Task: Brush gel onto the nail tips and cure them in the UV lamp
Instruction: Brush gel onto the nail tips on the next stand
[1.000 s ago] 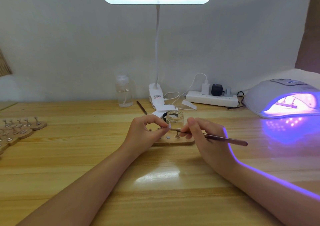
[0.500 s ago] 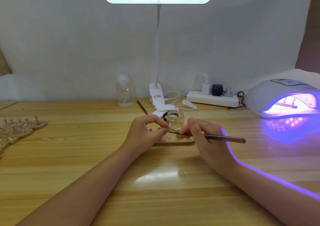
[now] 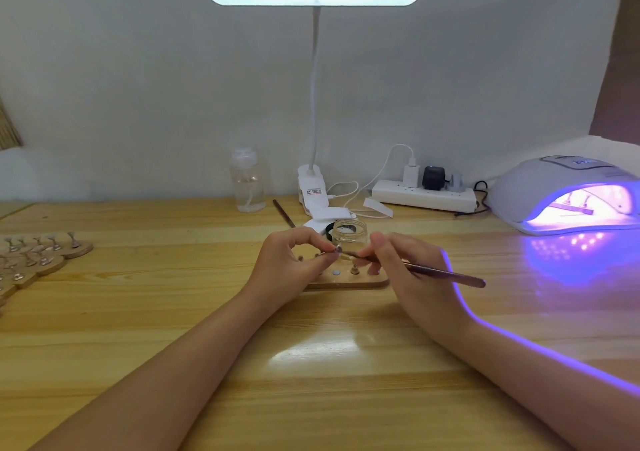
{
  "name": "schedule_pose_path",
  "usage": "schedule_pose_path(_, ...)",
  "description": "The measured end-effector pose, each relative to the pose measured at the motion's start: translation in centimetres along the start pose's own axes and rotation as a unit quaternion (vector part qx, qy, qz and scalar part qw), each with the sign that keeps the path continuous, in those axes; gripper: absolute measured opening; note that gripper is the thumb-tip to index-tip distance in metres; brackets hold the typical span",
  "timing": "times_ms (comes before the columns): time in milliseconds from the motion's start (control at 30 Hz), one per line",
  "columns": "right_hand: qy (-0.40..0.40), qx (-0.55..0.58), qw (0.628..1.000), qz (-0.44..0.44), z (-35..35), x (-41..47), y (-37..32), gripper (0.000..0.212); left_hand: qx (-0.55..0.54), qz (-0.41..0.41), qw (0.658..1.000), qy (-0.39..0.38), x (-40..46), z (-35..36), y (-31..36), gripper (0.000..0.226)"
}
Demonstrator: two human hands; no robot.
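Note:
My left hand (image 3: 292,263) pinches a small nail tip on its stand (image 3: 336,250) between thumb and forefinger, above a wooden holder base (image 3: 346,281). My right hand (image 3: 408,270) holds a thin dark brush (image 3: 446,273) like a pen, with its bristle end touching the nail tip. A small open glass gel jar (image 3: 349,232) stands just behind the two hands. The UV lamp (image 3: 568,194) glows violet at the right, and a wooden holder with nail tips (image 3: 571,208) lies inside it.
Several wooden holders with nail tips (image 3: 38,256) lie at the left table edge. A clear bottle (image 3: 247,182), a second brush (image 3: 284,213), the desk lamp's white base (image 3: 311,191) and a power strip with cables (image 3: 424,194) line the back wall.
The brush tip has shifted slightly left along the nail tip, and its handle has tilted a little. Both hands stay in place.

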State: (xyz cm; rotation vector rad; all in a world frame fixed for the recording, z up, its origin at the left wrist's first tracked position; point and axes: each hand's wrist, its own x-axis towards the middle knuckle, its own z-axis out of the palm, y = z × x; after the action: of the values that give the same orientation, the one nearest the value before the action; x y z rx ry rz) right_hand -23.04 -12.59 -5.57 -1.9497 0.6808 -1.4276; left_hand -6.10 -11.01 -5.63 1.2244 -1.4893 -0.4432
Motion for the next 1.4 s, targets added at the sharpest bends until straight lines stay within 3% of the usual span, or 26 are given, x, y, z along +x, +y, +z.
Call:
schedule_pose_path(100, 0.027, 0.041, 0.999, -0.001, 0.12, -0.13, 0.07, 0.036, -0.001, 0.002, 1.000, -0.001, 0.01, 0.00, -0.02, 0.022)
schedule_pose_path(233, 0.009, -0.022, 1.000, -0.006, -0.07, 0.08, 0.24, 0.032, 0.003, 0.003, 1.000, -0.005, 0.11, 0.01, -0.04, 0.024)
schedule_pose_path(367, 0.021, 0.007, 1.000, 0.011, 0.10, -0.09, 0.29, 0.040, 0.008, 0.018, 1.000, -0.006, 0.07, 0.02, -0.07, 0.019)
schedule_pose_path(500, 0.011, -0.066, 0.998, -0.015, -0.07, 0.09, 0.13, 0.031, 0.012, 0.023, 1.000, -0.011, 0.17, -0.01, -0.20, 0.019)
schedule_pose_path(633, 0.008, 0.016, 1.000, 0.009, 0.19, -0.11, 0.22, 0.038, 0.004, 0.018, 1.000, -0.008, 0.13, 0.05, -0.21, 0.022)
schedule_pose_path(767, 0.014, -0.030, 0.999, -0.007, -0.01, 0.07, 0.33, 0.032, 0.001, 0.003, 1.000, -0.007, 0.18, 0.06, -0.25, 0.026)
schedule_pose_path(900, 0.022, 0.041, 0.999, 0.020, 0.29, -0.13, 0.28, 0.038, -0.005, 0.003, 1.000, -0.008, 0.10, 0.10, -0.17, 0.023)
schedule_pose_path(1033, 0.019, -0.001, 1.000, 0.008, 0.02, 0.00, 0.34, 0.036, 0.001, 0.008, 1.000, -0.005, 0.18, 0.05, -0.23, 0.027)
schedule_pose_path(1200, 0.015, 0.053, 0.998, 0.016, 0.27, -0.14, 0.13, 0.038, -0.013, 0.004, 1.000, -0.005, 0.09, 0.15, 0.06, 0.024)
schedule_pose_path(1400, 0.003, -0.015, 1.000, -0.007, -0.08, 0.00, 0.16, 0.032, 0.003, 0.025, 1.000, -0.008, 0.08, 0.04, -0.09, 0.018)
